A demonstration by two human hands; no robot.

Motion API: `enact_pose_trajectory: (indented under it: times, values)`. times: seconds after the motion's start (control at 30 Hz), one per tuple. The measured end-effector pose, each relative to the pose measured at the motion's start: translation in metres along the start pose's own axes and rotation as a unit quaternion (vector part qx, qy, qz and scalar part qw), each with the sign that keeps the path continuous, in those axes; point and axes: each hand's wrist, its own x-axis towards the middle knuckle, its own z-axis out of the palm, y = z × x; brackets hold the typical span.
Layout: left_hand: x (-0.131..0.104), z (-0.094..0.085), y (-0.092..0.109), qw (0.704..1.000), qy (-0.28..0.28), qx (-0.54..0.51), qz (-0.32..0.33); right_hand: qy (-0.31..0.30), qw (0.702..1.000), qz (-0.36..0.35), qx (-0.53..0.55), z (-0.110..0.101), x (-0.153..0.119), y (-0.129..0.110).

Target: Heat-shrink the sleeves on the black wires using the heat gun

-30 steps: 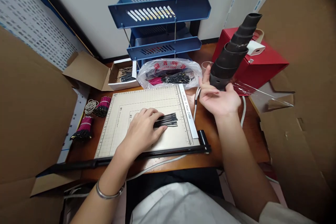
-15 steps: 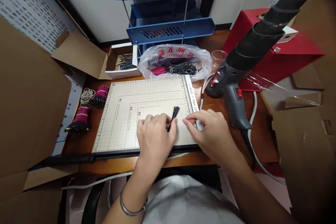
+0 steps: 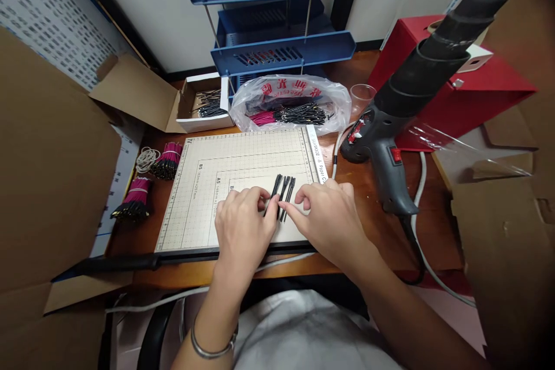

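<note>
Several black rods [image 3: 284,191] lie slanted on the board [image 3: 260,156] atop the desk [image 3: 446,231], between the half-curled left hand [image 3: 243,219] and right hand [image 3: 333,214]; whether either pinches any, I cannot tell. Spreading them seems best done lightly, thumbs low, ends kept level, none crossing.

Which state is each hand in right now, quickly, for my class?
Left hand: fingers curled at the black pieces; grip cannot be told.
Right hand: partly open, thumb and forefinger tips apart beside them.
</note>
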Motion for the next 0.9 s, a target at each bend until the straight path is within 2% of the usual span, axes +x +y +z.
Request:
enact_pose_trajectory:
  times: [0.2,0.37,0.67,0.9]
  values:
    - [0.001,-0.001,-0.001,1.000,-0.007,-0.003,-0.020,-0.035,0.999,0.013,-0.007,-0.005,0.001,0.000]
    - [0.000,-0.001,0.001,0.999,-0.024,-0.028,-0.003,-0.029,0.999,0.018,-0.014,-0.003,0.003,-0.002]
    - [0.003,0.001,-0.010,0.999,-0.006,-0.050,-0.007,-0.022,0.999,0.034,-0.019,-0.001,0.006,-0.001]
    - [0.003,0.003,-0.008,0.996,-0.011,-0.088,0.011,-0.040,0.999,0.026,0.003,-0.002,0.007,-0.002]
